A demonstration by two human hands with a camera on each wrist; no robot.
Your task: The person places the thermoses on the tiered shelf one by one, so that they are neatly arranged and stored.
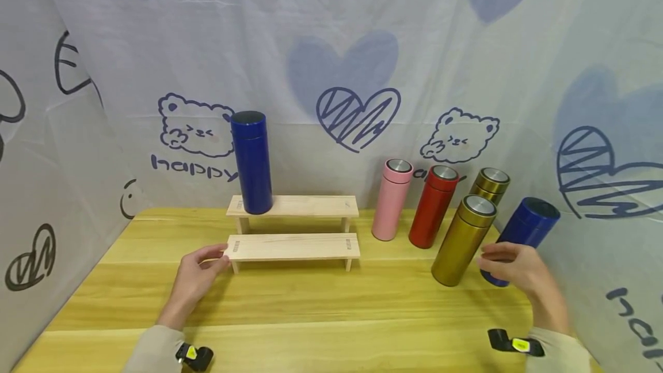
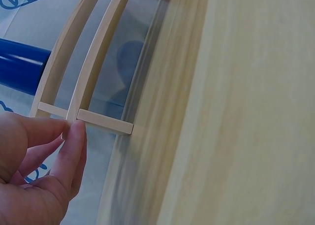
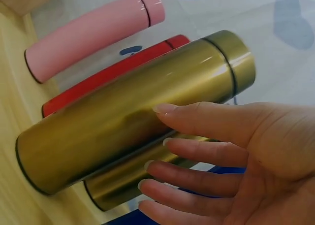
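Left hand [image 1: 194, 275]: pinches front stand [image 1: 293, 245] at its left end
Right hand [image 1: 513, 267]: fingers extended, spaced, near front gold flask [image 1: 461, 243]
Front stand: on table [image 1: 311, 315], before rear stand [image 1: 311, 205]
Rear stand: bears blue flask [image 1: 252, 166]

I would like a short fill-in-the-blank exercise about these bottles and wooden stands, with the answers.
The left hand pinches the ____ end of the front stand.
The bottle on the rear stand is ____.
Just left of the red bottle stands the ____ bottle.
On the table stand ____ gold bottles.
Missing words: left; blue; pink; two.
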